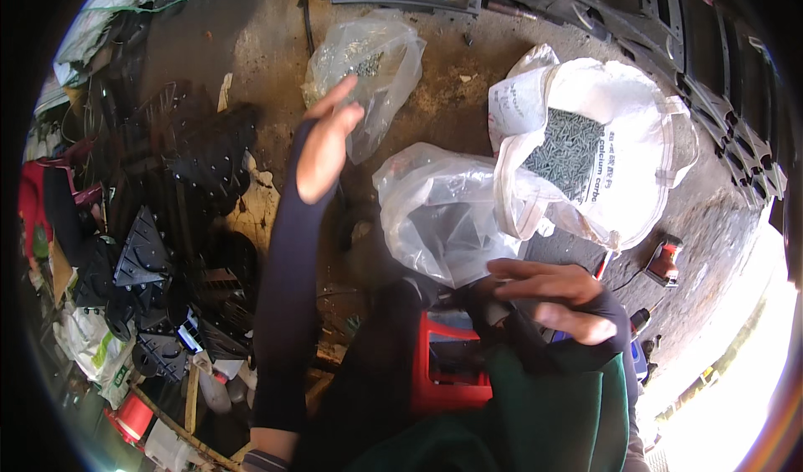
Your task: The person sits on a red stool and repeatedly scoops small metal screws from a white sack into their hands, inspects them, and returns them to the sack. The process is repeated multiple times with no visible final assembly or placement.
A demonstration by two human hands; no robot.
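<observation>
1. Because the far clear bag [376, 116] lies slack on the floor [447, 108], just beyond the left hand [324, 154], a firm pinch at its rim would likely keep the small metal pieces [365, 66] inside.
2. Left fingers parted, gripping nothing; contact with bag unclear.
3. Near clear bag [418, 221] gapes at centre; best kept mouth-up, I judge.
4. Right hand [569, 295] by its near right edge, fingers extended; cannot tell whether it grips anything.
5. Farther right, white sack [640, 166] holds dark grey pins [562, 156]; its rim seems worth avoiding.
6. Red stool [452, 395] nearest.
</observation>
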